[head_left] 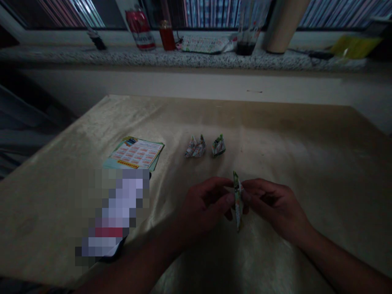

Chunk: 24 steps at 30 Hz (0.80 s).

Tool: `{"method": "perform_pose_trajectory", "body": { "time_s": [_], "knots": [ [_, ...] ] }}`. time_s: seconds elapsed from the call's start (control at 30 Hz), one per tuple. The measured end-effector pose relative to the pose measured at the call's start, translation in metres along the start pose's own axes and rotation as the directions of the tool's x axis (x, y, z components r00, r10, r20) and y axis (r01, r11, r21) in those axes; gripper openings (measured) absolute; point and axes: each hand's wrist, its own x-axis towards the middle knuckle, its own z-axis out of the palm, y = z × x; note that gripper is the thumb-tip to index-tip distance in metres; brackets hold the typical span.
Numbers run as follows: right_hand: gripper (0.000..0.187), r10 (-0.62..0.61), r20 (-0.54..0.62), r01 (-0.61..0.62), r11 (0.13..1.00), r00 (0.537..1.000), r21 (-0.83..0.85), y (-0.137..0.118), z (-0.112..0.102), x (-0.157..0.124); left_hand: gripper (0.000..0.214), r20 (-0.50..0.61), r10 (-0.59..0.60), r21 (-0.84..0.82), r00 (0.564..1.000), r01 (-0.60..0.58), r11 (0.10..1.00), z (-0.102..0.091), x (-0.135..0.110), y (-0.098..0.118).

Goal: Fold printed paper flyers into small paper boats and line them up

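Both my hands pinch a narrow folded piece of printed paper (237, 202) that stands on edge just above the beige tablecloth (290, 139). My left hand (206, 206) grips its left side with thumb and fingers. My right hand (272, 204) grips its right side. Farther from me on the cloth lie two finished folded paper figures side by side (195, 148) and a third (218, 145) just to their right.
A small stack of printed leaflets (136, 154) lies to the left, with a blurred flat object (113, 216) nearer me. On the stone windowsill at the back stand a red can (141, 28), a red jar (167, 36), a dark cup (245, 45) and a tall cylinder (283, 24).
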Motion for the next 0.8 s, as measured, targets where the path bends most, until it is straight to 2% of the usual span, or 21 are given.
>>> {"method": "perform_pose_trajectory", "body": {
  "time_s": [0.17, 0.27, 0.37, 0.5, 0.6, 0.67, 0.8],
  "knots": [
    [0.02, -0.009, 0.079, 0.017, 0.994, 0.997, -0.106, -0.0001, 0.0025, -0.0036, 0.031, -0.011, 0.04, 0.152, 0.999, -0.037, 0.988, -0.0011, -0.0023, -0.0026],
    [0.029, 0.017, 0.072, -0.003, 0.981, 0.997, -0.194, 0.0007, 0.0033, -0.005, 0.03, -0.012, 0.058, 0.224, 0.998, -0.054, 0.973, -0.0018, -0.0037, -0.0036],
    [0.03, 0.02, 0.073, -0.002, 0.973, 0.997, -0.23, 0.0019, 0.0033, -0.0049, 0.03, -0.025, 0.07, 0.277, 0.997, -0.061, 0.959, -0.003, -0.0046, -0.0039],
    [0.029, -0.02, 0.091, 0.047, 0.954, 0.996, -0.298, 0.0026, 0.0016, -0.0055, 0.031, -0.007, 0.194, 0.434, 0.981, -0.172, 0.885, -0.0022, -0.0048, -0.0027],
    [0.036, -0.074, 0.1, 0.111, 0.89, 0.992, -0.443, 0.0028, -0.0008, -0.0075, 0.035, 0.065, 0.317, 0.54, 0.946, -0.301, 0.786, 0.0014, -0.0046, -0.0013],
    [0.044, -0.159, 0.125, 0.202, 0.818, 0.979, -0.539, 0.0033, -0.0024, -0.0089, 0.038, 0.104, 0.373, 0.565, 0.922, -0.363, 0.741, 0.0035, -0.0047, -0.0011],
    [0.053, -0.283, 0.199, 0.343, 0.69, 0.938, -0.637, 0.0045, -0.0041, -0.0098, 0.034, 0.1, 0.41, 0.559, 0.907, -0.392, 0.73, 0.0037, -0.0049, -0.0012]
  ]
}}
